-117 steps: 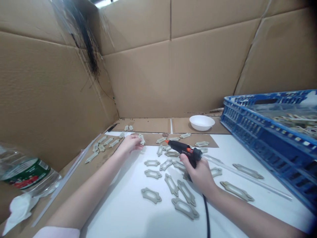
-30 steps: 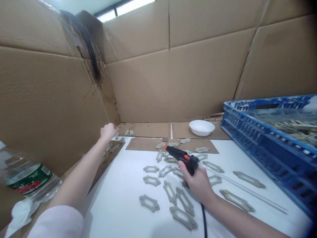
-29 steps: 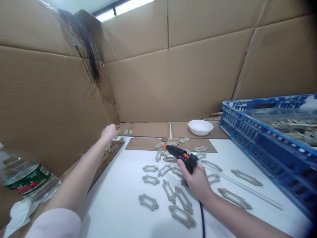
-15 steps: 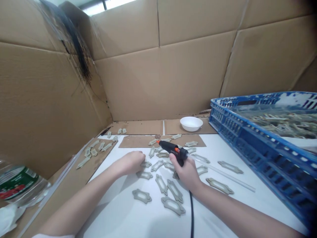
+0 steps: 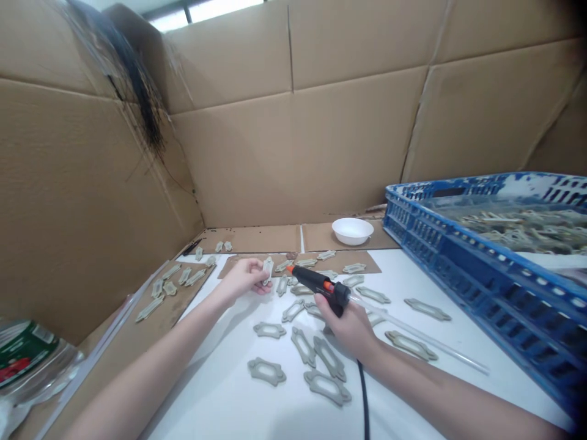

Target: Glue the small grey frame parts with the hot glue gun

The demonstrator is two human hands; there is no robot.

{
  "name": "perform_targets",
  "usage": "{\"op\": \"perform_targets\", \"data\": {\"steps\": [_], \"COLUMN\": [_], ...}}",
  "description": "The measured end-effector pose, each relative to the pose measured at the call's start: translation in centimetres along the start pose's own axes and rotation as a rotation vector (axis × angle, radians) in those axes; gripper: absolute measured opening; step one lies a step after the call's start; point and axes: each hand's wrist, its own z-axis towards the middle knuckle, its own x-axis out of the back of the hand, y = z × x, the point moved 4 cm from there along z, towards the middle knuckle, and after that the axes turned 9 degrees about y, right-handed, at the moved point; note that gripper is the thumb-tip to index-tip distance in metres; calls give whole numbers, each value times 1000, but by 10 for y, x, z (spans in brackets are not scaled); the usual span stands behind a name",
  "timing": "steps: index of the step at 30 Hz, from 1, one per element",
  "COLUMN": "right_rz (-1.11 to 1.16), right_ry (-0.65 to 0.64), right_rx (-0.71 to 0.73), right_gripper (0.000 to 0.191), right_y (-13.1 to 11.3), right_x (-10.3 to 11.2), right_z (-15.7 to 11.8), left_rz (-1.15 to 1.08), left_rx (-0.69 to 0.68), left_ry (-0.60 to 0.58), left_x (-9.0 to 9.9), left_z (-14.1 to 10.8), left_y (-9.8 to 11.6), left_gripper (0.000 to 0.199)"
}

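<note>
Left hand (image 5: pixel 243 276) now pinches grey-green scalloped frame-shaped piece (image 5: pixel 268 270) upright in fingertips, lifted off white surface (image 5: pixel 220 391), no longer flat; black-and-orange hot glue gun (image 5: pixel 316 284), nozzle toward piece, wrapped in right hand (image 5: pixel 351 330); clear glue stick (image 5: pixel 422 335) trails behind.

Your R hand (image 5: pixel 351 330) hides glue gun (image 5: pixel 316 282) grip; bottle (image 5: pixel 32 357) cut off at L edge; stuff in crate (image 5: pixel 518 225) too small to tell.

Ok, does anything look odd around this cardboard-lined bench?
Yes: dark wispy strands hang in the upper left corner of the cardboard wall, looking stray against the plain board. I can't tell what they are.
</note>
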Motion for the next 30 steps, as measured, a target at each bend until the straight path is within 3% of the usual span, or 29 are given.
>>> {"op": "perform_targets", "data": {"steps": [4,13,30], "right_rz": [2,134,132], "right_ry": [58,96,63], "right_rx": [91,423,456], "right_gripper": [39,27,24], "right_y": [-3,-28,-24], "right_x": [3,15,10], "right_z": [-1,-1,-4], "left_rz": [-283,-210,-179], "left_rx": [24,-34,-21], "left_ry": [70,64,34], "left_x": [-1,-8,-11], "left_z": [-10,-28,-35], "left_y": [11,25,28], "left_gripper": [29,38,38]}}
